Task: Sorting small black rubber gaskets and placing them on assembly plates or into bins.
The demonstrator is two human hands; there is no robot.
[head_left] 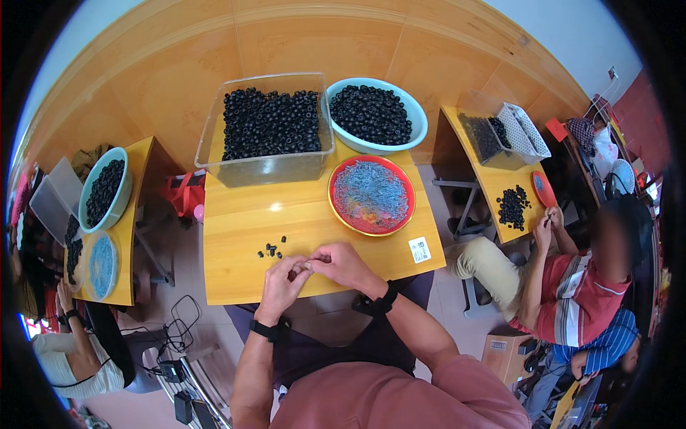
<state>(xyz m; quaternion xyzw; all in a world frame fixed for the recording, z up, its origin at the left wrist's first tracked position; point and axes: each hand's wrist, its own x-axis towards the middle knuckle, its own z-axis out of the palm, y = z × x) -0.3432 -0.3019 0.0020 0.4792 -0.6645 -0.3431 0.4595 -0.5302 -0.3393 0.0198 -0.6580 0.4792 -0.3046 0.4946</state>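
At the front edge of the yellow table [243, 222], my left hand [283, 284] and my right hand [346, 265] meet with their fingertips pinched together. Whatever lies between the fingers is too small and covered to make out. Just beyond my left hand are several small black cylindrical pieces [271, 250] lying loose on the tabletop. To the right of them, a red round tray [410, 207] holds a heap of small, thin, bluish-silver pieces [368, 189].
A clear plastic bin [268, 171] and a light blue basin [420, 132], both filled with black pieces, stand at the back. A white label [419, 250] is near the right corner. Co-workers sit at side tables; one person's hands [550, 218] are at the right table.
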